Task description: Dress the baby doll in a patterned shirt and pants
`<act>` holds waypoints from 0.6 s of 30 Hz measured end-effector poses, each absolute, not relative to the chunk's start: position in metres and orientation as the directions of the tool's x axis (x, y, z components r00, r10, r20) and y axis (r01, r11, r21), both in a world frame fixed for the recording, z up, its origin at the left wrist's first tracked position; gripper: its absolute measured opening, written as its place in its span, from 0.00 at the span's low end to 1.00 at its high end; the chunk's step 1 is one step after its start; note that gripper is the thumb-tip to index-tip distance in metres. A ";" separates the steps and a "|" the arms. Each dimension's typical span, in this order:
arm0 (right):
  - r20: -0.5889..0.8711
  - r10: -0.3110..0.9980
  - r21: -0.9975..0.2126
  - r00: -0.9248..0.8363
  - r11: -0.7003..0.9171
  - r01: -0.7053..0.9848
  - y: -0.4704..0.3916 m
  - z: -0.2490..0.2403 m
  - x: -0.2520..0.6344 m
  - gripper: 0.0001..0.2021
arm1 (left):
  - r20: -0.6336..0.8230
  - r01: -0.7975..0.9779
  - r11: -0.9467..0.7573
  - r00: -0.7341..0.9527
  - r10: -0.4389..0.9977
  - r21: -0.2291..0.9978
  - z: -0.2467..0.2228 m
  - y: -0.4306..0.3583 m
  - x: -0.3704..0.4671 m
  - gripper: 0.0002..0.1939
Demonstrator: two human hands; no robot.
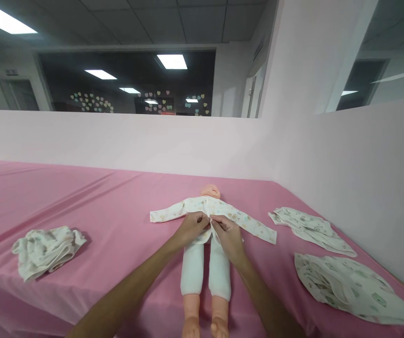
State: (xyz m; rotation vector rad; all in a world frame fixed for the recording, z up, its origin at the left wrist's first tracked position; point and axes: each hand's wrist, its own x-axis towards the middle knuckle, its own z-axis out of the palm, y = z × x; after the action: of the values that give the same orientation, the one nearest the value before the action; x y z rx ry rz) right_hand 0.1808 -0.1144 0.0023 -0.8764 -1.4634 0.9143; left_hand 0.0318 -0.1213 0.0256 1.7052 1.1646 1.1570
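A baby doll (210, 190) lies on its back, its head toward the wall and its bare feet toward me. It wears a white patterned baby shirt (249, 220) with both sleeves stretched out sideways, and white pants (192, 270) reaching below the knees. Over the shirt's front middle, my left hand (195, 226) pinches one edge of the opening. Close beside it, my right hand (228, 234) pinches the other edge with thumb and fingertips. The fingertips of both hands nearly meet; whatever fastener lies between them is too small to make out.
Pink cloth (124, 211) covers the table, with folds at left. A crumpled patterned garment (49, 249) lies at left. Two more patterned garments, one farther (310, 227) and one nearer (353, 286), lie at right. A white wall (124, 141) with windows borders the back and right.
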 end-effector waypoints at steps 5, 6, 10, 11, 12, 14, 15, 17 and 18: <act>0.339 0.938 -0.941 -0.066 0.339 -0.021 -0.116 0.003 0.181 0.12 | 0.259 0.254 -0.305 0.199 0.945 0.918 0.027 -0.123 0.030 0.16; 0.357 0.932 -0.934 -0.062 0.356 -0.031 -0.115 0.003 0.181 0.11 | 0.265 0.256 -0.311 0.197 0.944 0.915 0.027 -0.123 0.030 0.15; 0.425 0.902 -0.905 -0.072 0.424 -0.034 -0.112 0.002 0.181 0.10 | 0.280 0.271 -0.327 0.198 0.939 0.905 0.025 -0.122 0.030 0.15; 0.433 0.898 -0.901 -0.080 0.432 -0.029 -0.111 0.001 0.181 0.09 | 0.284 0.276 -0.331 0.198 0.938 0.902 0.024 -0.122 0.030 0.15; 0.441 0.893 -0.897 -0.090 0.441 -0.020 -0.111 0.001 0.182 0.09 | 0.288 0.282 -0.335 0.194 0.938 0.899 0.024 -0.123 0.030 0.15; 0.465 0.879 -0.884 -0.108 0.468 0.003 -0.110 0.000 0.182 0.07 | 0.289 0.303 -0.331 0.175 0.941 0.894 0.024 -0.125 0.032 0.15; 0.480 0.869 -0.874 -0.118 0.485 0.013 -0.109 -0.001 0.182 0.07 | 0.288 0.318 -0.329 0.168 0.943 0.889 0.024 -0.127 0.032 0.16; 0.514 0.847 -0.853 -0.135 0.522 0.024 -0.108 -0.003 0.182 0.05 | 0.309 0.360 -0.347 0.160 0.937 0.866 0.024 -0.129 0.034 0.16; 0.526 0.838 -0.845 -0.144 0.534 0.025 -0.108 -0.004 0.182 0.05 | 0.326 0.383 -0.364 0.162 0.931 0.849 0.024 -0.130 0.034 0.16</act>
State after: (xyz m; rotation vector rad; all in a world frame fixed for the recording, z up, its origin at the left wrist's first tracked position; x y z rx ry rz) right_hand 0.1822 -0.1076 -0.0040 -0.7609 -1.5645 0.8403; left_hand 0.0344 -0.1300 0.0243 1.8407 1.2465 1.1719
